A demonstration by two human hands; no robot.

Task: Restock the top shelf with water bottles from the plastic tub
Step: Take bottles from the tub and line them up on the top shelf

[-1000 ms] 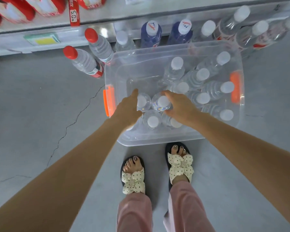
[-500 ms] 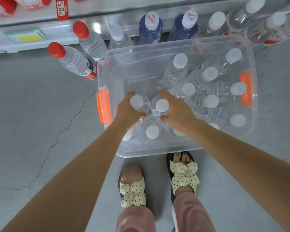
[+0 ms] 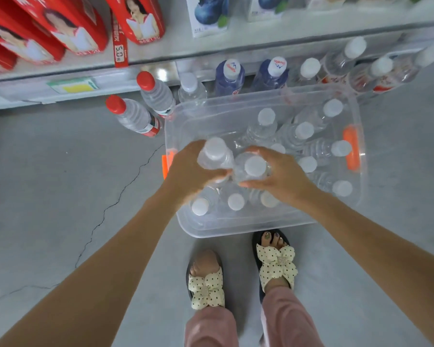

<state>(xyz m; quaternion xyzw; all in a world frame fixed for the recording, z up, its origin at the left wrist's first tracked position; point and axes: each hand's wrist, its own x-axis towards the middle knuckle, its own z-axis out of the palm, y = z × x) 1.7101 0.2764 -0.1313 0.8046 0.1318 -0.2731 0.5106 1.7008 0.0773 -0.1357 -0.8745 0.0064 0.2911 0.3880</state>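
A clear plastic tub (image 3: pixel 236 227) with orange handles stands on the grey floor and holds several white-capped water bottles (image 3: pixel 303 131). My left hand (image 3: pixel 186 171) grips one clear bottle (image 3: pixel 214 156), raised above the others. My right hand (image 3: pixel 281 175) grips a second bottle (image 3: pixel 252 167) right beside it. Both lifted bottles touch over the tub's left half. Three more caps (image 3: pixel 236 202) show beneath my hands at the tub's near wall.
A shelf edge (image 3: pixel 211 50) runs across the top with red packs (image 3: pixel 68 28) and blue-printed cartons (image 3: pixel 207 13). Beneath it stand red-capped bottles (image 3: pixel 133 116), blue bottles (image 3: pixel 229 76) and clear bottles (image 3: pixel 346 58). My sandalled feet (image 3: pixel 276 261) stand just before the tub.
Both hands have closed round a bottle each and lifted them up out of the tub. The camera has tilted upward, showing more of the shelf.
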